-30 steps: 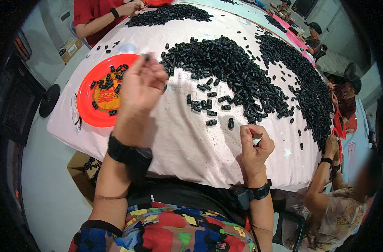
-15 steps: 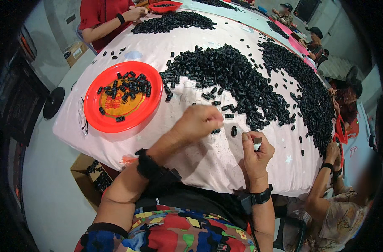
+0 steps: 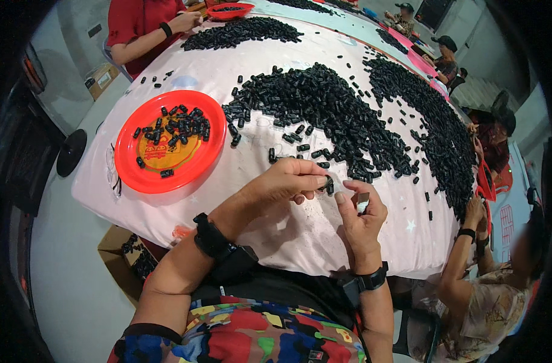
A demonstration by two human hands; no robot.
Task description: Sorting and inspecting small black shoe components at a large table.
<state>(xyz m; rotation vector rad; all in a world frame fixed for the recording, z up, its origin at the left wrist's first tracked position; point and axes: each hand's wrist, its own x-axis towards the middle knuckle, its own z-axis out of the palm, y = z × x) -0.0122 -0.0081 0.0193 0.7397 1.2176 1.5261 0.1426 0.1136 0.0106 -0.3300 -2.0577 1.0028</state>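
My left hand (image 3: 282,183) pinches a small black ribbed plastic piece (image 3: 330,186) between thumb and fingertips. Close beside it, to the right, my right hand (image 3: 363,225) is closed on a small flat metal blade (image 3: 363,198) with a whitish lower part; its index finger and thumb point toward the piece. How the lower end of the blade is gripped lies hidden in the palm. Just beyond both hands spreads a large heap of the same black pieces (image 3: 324,100). A round red tray (image 3: 126,163) at the left holds several such pieces on its yellow-orange centre.
A pale pink cloth (image 3: 276,242) covers the table. Another long heap (image 3: 430,121) lies to the right, and a smaller one (image 3: 242,33) at the far side. A cardboard box (image 3: 115,257) with black pieces stands below the left edge. People sit around the table, one close at right (image 3: 487,296).
My left hand has moved right toward my right hand and now pinches a black piece. My right index finger has stretched out toward it. The whole view has shifted slightly.
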